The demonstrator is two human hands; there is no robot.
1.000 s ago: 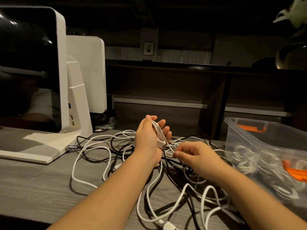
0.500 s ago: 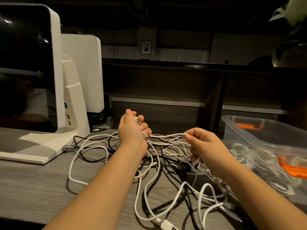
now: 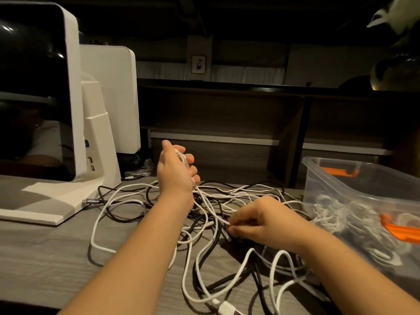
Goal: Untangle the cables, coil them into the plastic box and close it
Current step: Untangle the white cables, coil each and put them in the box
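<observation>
While the left hand (image 3: 176, 172) stays raised above the bench (image 3: 45, 258) with a few white turns wound round it, its fingers curled over that small coil, the right hand (image 3: 264, 221) has dropped from where it held the strand up level half a second ago and now sits low in the tangle of cables (image 3: 216, 223). In the head view, its fingers pinch the same white cable (image 3: 211, 210) down near the bench, and the strand runs slanting up from there to the left hand. That reads as one more length being fed for the next wrap, so the coiling of this cable is under way but not finished. Most of the white and black cables lie loose and crossed on the bench between the arms. The plastic box (image 3: 341, 192) stands open at the right, with coiled cables already inside and its orange clips (image 3: 400, 230) undone. A white monitor (image 3: 72, 87) stands at the left.
</observation>
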